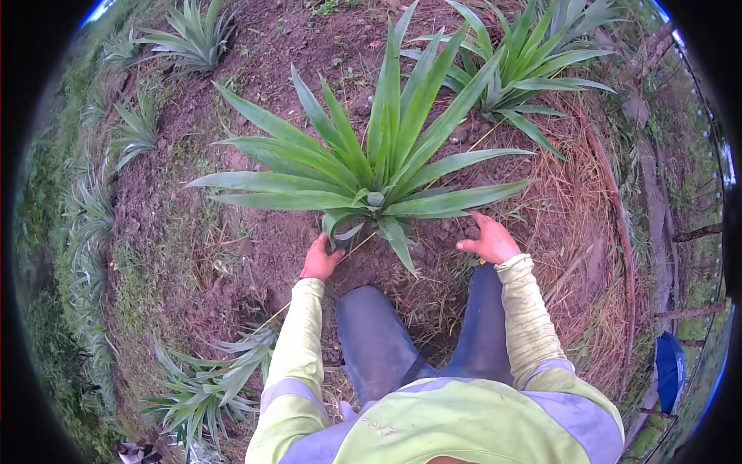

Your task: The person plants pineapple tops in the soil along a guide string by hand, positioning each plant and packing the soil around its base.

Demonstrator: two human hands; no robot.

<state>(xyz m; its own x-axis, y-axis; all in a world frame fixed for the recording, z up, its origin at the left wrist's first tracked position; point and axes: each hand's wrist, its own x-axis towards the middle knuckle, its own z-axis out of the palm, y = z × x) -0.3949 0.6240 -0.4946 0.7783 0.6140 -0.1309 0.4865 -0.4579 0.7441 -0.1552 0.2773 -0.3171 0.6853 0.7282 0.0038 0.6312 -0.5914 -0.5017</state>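
Plant seems stiff (perhaps scratchy); hold low. Left hand, seven o'clock: half-curled, grip unclear; right hand, four o'clock: spread, apparently empty.

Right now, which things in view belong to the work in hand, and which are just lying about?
In the work:
- left hand and right hand, under the plant's lower leaves
- large spiky plant between them
- soil around it

Apparently just about:
- blue object, far right
- dry straw
- upper-right plant

You have soft, diffuse daylight with faint shadows. Your fisheye rim curves into black, blue-fringed at ten o'clock.
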